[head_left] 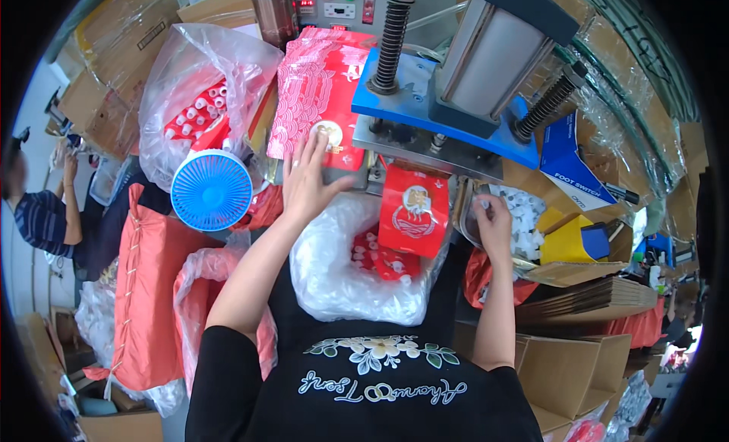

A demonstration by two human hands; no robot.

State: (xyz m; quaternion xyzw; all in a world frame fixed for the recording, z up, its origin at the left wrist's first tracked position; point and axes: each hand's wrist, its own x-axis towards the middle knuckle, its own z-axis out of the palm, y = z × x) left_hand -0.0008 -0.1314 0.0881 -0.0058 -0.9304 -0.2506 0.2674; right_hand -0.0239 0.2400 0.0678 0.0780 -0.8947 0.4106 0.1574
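Observation:
My left hand (310,178) lies with its fingers spread on the lower end of a stack of red and pink printed pouches (317,93). My right hand (493,220) is curled at the left edge of a container of small white plastic pieces (525,218). Its thumb and fingers are pinched together; what they hold is too small to make out. Between my hands, a red pouch (414,214) with a pale round emblem hangs from the front of a blue-plated press (425,96). Below it, an open clear plastic bag (326,279) in front of me holds more red pouches.
A blue and white fan (212,190) stands left, beside a clear bag of red pouches with white spouts (199,112). Red wrapped bundles (156,290) lie lower left. At right are a blue box (569,161), a yellow piece (566,241) and flattened cartons (581,299). Another person (49,222) sits far left.

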